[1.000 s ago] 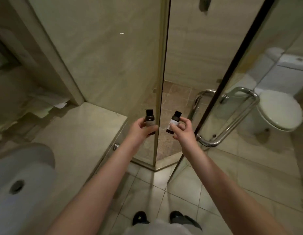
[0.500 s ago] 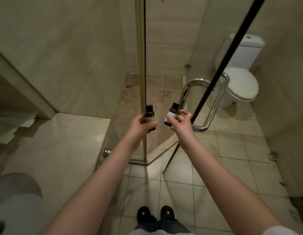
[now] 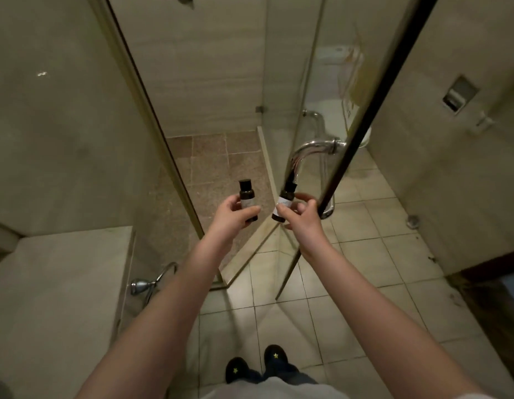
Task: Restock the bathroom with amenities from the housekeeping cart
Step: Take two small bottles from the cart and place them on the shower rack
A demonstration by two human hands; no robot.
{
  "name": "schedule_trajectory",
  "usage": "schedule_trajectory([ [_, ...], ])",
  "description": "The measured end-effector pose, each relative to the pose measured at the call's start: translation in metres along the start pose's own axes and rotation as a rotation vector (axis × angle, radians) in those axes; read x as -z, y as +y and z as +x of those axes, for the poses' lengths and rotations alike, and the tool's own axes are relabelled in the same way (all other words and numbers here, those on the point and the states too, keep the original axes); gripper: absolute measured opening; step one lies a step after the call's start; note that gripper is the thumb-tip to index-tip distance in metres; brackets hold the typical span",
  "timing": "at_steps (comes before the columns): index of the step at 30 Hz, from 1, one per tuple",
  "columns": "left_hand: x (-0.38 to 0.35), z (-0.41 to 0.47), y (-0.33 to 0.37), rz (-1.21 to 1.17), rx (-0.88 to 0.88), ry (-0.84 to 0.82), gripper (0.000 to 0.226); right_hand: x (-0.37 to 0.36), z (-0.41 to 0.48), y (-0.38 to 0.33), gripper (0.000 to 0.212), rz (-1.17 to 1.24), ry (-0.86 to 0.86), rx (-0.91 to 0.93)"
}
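Beige-tiled shower stall (image 3: 215, 168) is lying straight ahead, beyond both bottles. Left hand (image 3: 231, 213) is gripping a small dark brown white-labelled bottle (image 3: 246, 197) upright; right hand (image 3: 300, 216) is pinching a matching dark bottle (image 3: 284, 201), neck tilting right, nearer the chrome door handle (image 3: 310, 151).

Two dark bottles (image 3: 246, 197) (image 3: 285, 197), one chrome door handle (image 3: 307, 147), two black shoes (image 3: 237, 370) (image 3: 276, 357).

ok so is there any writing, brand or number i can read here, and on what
Nothing reads clearly.
Left bottle, in the left hand: pale label, print too blurred.
Right bottle, in the right hand: pale label, print too blurred.
Yellowish sheet behind the glass door: marks too small to read.
Shoes: a yellow star each, no words.
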State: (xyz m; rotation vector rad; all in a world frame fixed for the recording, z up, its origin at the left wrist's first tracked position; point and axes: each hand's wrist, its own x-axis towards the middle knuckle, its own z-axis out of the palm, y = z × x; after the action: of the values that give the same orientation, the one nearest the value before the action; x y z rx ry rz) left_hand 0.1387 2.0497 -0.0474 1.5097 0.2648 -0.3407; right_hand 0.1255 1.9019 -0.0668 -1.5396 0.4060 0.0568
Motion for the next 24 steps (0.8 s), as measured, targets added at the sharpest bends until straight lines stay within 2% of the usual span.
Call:
schedule_trajectory([
  [5, -0.047, 0.003, 0.004, 0.013, -0.011, -0.094, 0.031, 0.053, -0.002, 0.001, 0.05, -0.004, 0.106, 0.009],
  [8, -0.071, 0.009, 0.005, 0.031, -0.005, -0.142, 0.024, 0.085, 0.002, 0.002, 0.044, 0.032, 0.148, 0.021],
  [20, -0.16, 0.026, 0.01, 0.128, 0.0, -0.334, 0.039, 0.198, 0.005, 0.001, 0.043, 0.092, 0.359, 0.007],
  [24, -0.179, 0.033, 0.013, 0.133, -0.005, -0.356, 0.037, 0.214, 0.003, 0.002, 0.044, 0.054, 0.339, -0.017],
])
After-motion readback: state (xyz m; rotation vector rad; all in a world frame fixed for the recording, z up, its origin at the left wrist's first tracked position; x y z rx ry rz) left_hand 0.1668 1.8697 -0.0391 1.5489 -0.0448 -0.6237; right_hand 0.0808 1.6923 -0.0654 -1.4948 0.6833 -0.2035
